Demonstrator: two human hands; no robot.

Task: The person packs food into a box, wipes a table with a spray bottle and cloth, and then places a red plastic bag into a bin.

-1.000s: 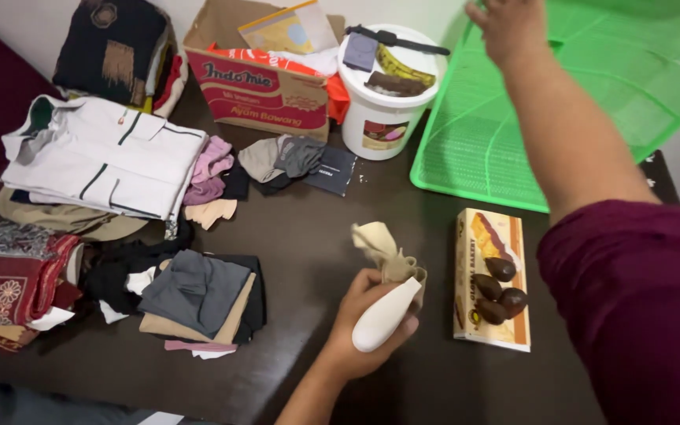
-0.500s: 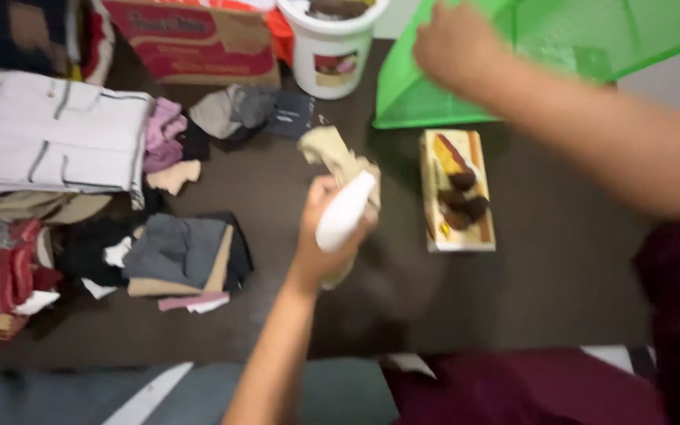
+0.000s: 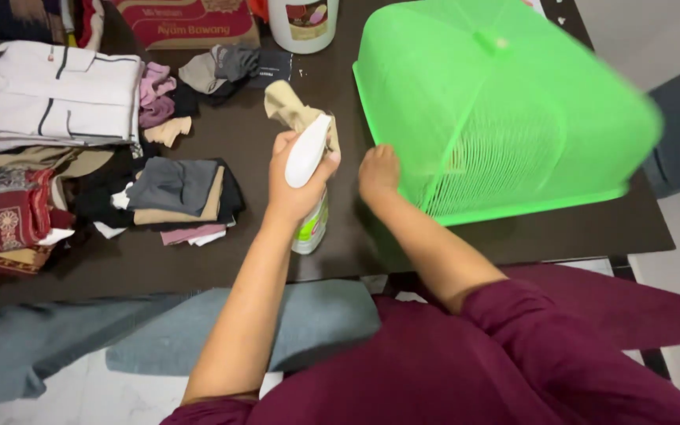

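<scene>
Spray bottle (image 3: 308, 169) inside left-hand fingers (image 3: 283, 149)

One head-worn view — looking steeply down, close over the dark table (image 3: 261, 236) and lap.

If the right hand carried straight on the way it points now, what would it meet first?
The right hand already sits at the lower edge of the green mesh cover; going on, it would probably press into that cover's wall, though depth is hard to judge.

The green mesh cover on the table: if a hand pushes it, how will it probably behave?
The green mesh cover is a thin, hollow dome, so probably light and easy to slide. Its wide rim suggests it will not tip easily. The mesh may flex under the right hand.
</scene>
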